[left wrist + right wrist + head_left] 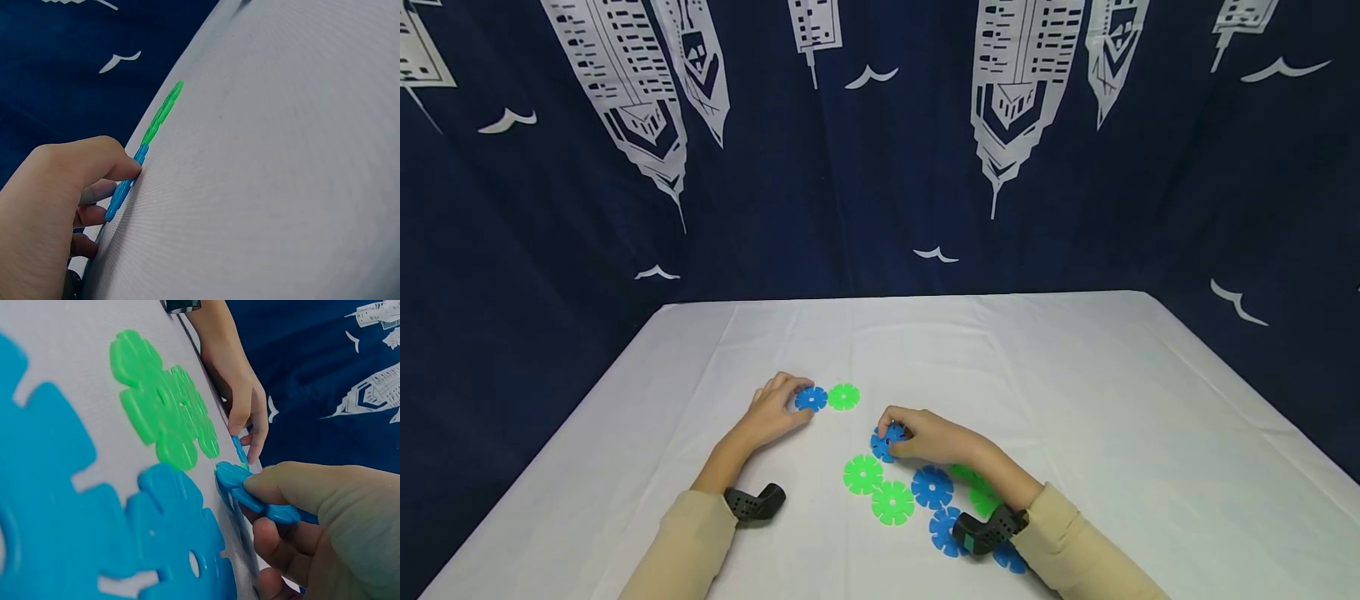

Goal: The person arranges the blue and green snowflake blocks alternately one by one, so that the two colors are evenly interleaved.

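My left hand (777, 408) holds a blue notched plastic disc (812, 399) by its edges between thumb and fingers, at the far middle of the table. Right beside that disc lies a green disc (844, 397); in the left wrist view the green disc (164, 112) and blue disc (127, 187) line up edge to edge. Nearer and to the right, my right hand (932, 437) pinches another blue disc (880, 445) between thumb and fingers. The right wrist view shows this blue disc (234, 478) tilted, its far part hidden by the fingers.
Two green discs (862, 474) lie just below my right hand. Blue discs (932, 487) and green discs (983, 500) lie under and beside the right forearm, partly covered by it. A white cloth (760, 333) covers the table; a dark blue curtain (850, 183) hangs behind it.
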Demonstrator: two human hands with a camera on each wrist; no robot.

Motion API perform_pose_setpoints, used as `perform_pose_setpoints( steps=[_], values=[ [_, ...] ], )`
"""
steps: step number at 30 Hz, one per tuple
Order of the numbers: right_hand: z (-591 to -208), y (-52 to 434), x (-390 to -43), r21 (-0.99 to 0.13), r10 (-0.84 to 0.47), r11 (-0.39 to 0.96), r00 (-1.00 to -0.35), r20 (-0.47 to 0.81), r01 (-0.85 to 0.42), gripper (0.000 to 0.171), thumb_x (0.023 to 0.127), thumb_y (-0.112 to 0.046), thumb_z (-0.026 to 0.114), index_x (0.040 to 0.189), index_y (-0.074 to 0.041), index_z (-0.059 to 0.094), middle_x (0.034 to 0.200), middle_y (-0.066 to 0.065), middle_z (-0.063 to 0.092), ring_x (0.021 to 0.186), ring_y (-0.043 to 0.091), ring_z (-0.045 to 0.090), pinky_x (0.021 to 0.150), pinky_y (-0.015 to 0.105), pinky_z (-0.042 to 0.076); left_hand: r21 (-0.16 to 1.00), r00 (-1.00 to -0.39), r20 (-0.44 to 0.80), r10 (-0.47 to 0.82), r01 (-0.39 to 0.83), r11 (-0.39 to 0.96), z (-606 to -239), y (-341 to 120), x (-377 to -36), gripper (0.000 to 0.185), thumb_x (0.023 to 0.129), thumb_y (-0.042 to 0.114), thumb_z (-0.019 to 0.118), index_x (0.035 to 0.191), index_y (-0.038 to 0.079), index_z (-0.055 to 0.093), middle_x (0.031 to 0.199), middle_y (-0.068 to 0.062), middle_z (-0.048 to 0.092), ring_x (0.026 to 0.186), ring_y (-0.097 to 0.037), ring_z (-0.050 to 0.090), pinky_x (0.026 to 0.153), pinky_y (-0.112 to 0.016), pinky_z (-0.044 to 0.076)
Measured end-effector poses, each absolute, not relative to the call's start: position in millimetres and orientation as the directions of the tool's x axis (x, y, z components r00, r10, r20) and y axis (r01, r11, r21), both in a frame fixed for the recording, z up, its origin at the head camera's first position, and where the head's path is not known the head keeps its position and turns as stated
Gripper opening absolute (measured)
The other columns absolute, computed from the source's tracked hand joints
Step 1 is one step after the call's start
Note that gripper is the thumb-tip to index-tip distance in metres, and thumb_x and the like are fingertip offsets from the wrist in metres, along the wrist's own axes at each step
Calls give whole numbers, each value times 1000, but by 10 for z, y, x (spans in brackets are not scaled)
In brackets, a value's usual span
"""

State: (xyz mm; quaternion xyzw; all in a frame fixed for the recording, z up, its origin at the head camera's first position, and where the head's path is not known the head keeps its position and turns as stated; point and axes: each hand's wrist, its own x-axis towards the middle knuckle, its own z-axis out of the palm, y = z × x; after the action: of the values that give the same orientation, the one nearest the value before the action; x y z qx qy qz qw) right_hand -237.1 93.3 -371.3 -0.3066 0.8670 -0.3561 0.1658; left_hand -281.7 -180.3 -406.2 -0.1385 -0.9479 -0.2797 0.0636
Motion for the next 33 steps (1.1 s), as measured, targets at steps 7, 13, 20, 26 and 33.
perform_pose_setpoints(
  steps=[7,13,20,26,33],
  values=[
    [-3699,931,-2384,-723,-628,556,-777,-44,-409,10,86,-9,55,94,-13,61,69,-4,44,59,10,35,57,21,32,508,-955,196,221,292,810,-4053,-1799,-2821,48,76,25,62,121,11,56,114,-8,51,110,-25,46,87,-40,30],
    [-3676,940,-2397,-734,-609,551,-792,-29,-397,11,87,-9,54,93,-13,62,77,-3,51,60,10,35,55,20,31,506,-953,196,232,301,809,-4043,-1797,-2812,47,76,25,62,120,10,56,115,-9,51,111,-26,45,85,-40,30],
    [-3666,931,-2449,-729,-595,551,-804,-3,-406,12,88,-10,52,94,-12,62,84,0,56,62,10,38,57,21,33,506,-950,205,235,308,806,-4024,-1797,-2796,47,75,24,62,120,9,56,114,-10,51,110,-26,46,85,-39,30],
    [-3626,884,-2524,-748,-554,549,-832,8,-373,13,88,-10,51,96,-12,61,92,2,58,66,12,41,60,23,34,508,-952,198,234,304,806,-4030,-1802,-2805,48,75,23,61,120,9,56,115,-10,51,111,-26,45,87,-41,30],
    [-3636,774,-2682,-769,-493,531,-868,60,-355,12,88,-8,51,96,-8,60,95,7,60,70,14,45,62,24,38,523,-953,200,228,301,798,-4039,-1809,-2812,47,76,26,63,120,10,56,117,-8,50,112,-25,45,87,-40,30]
  ],
)
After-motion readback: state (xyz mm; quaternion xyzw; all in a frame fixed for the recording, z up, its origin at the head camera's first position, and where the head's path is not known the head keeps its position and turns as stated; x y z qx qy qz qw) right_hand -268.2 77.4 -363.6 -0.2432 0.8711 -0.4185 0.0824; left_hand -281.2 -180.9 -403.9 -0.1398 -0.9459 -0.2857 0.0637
